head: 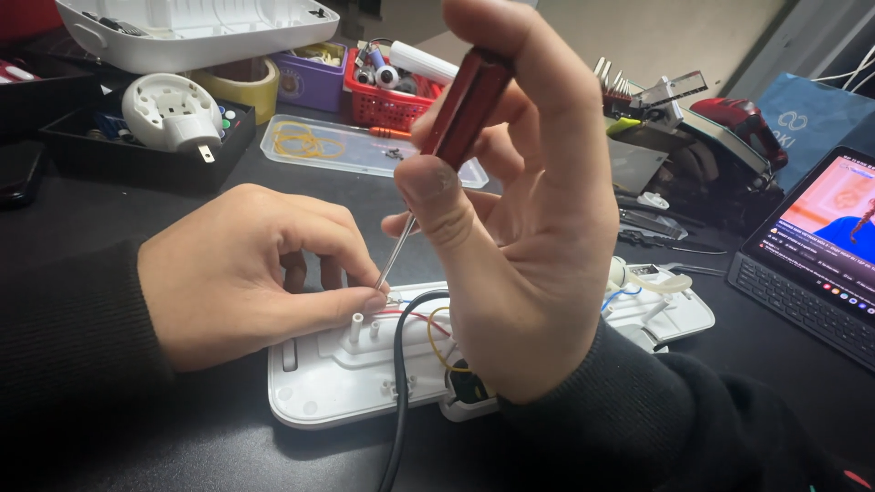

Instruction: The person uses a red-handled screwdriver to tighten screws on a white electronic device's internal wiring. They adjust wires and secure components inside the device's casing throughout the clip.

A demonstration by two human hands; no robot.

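Observation:
My right hand [529,228] grips a screwdriver with a dark red handle [465,105], held upright; its thin metal shaft [396,251] slants down into an opened white plastic device shell [328,378] lying on the black table. My left hand [246,273] rests on the shell's left part, thumb and forefinger pinched right at the shaft's tip. Red, yellow and blue wires [428,319] and a black cable [401,383] run across the shell's inside. My right palm hides the shell's middle.
A tablet with keyboard [820,255] stands at right. Behind are a clear tray with rubber bands [328,146], a red basket [387,96], a purple box [310,82], tape roll [251,82], a black tray holding a white plug part [169,114], and tools [674,137].

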